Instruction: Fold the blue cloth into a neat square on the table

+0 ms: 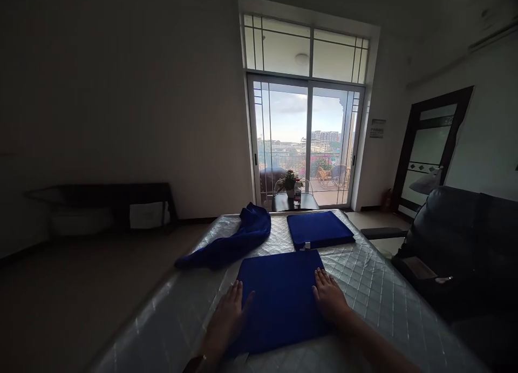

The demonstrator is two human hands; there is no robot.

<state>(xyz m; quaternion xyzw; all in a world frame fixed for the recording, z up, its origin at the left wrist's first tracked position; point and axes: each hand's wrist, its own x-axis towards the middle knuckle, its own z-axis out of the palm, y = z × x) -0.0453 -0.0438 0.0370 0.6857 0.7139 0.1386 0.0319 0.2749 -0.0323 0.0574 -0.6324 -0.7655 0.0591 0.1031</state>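
Note:
A flat, folded blue cloth (pixel 281 303) lies on the quilted, plastic-covered mattress (pixel 376 286). My left hand (pixel 229 313) rests against its left edge, fingers stretched out and thumb spread over the cloth. On the opposite side, my right hand (pixel 329 296) lies flat over the right edge with its fingers extended. Neither hand grips anything. Just beyond is a second folded blue cloth (pixel 319 229) with a small white tag at its near edge. A crumpled blue cloth (pixel 238 241) stretches along the far left part of the mattress.
Beyond the mattress, a small dark table (pixel 279 203) holds a potted plant (pixel 290 183) and a bottle (pixel 297 192) before glass sliding doors. A black leather sofa (pixel 465 243) stands on the right. Against the left wall is a dark low bench (pixel 117 200).

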